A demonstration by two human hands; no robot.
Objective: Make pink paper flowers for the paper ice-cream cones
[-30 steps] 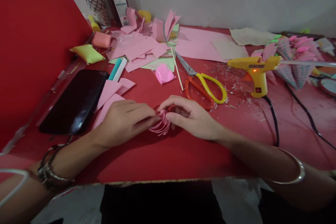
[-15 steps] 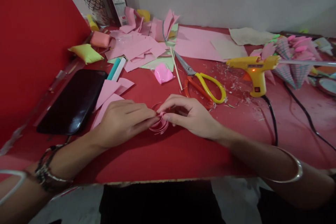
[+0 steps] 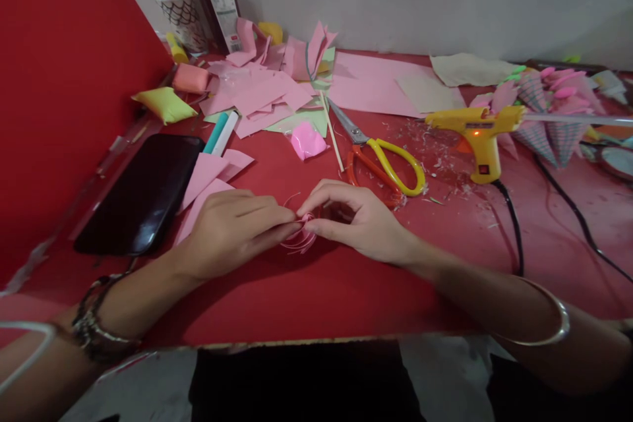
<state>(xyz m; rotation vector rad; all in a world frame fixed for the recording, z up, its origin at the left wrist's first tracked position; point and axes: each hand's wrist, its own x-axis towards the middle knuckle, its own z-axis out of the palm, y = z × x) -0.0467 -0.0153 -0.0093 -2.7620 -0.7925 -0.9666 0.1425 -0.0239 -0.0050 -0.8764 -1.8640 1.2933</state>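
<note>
Between my hands is a small bundle of thin pink paper strips (image 3: 305, 239), its loose ends curling downward over the red table. My left hand (image 3: 237, 227) pinches it from the left, thumb and fingers pressed together. From the other side my right hand (image 3: 359, 219) grips it between thumb and index finger. Part of the bundle is covered by my fingertips. Just beyond the right hand lie scissors (image 3: 395, 165) with one yellow and one red handle. A pink clay packet (image 3: 306, 140) and a thin wooden stick (image 3: 332, 135) are behind the hands.
A yellow glue gun (image 3: 482, 135) with a lit orange light lies at right, its black cord trailing forward. To the left is a black phone (image 3: 141, 194). Pink paper pieces (image 3: 262, 89) pile up at the back, near a pen cup (image 3: 180, 16). Checked paper cones (image 3: 548, 112) sit far right.
Both hands keep their pinch on the pink strips, with only a slight shift of the fingers. The whole view has moved a little.
</note>
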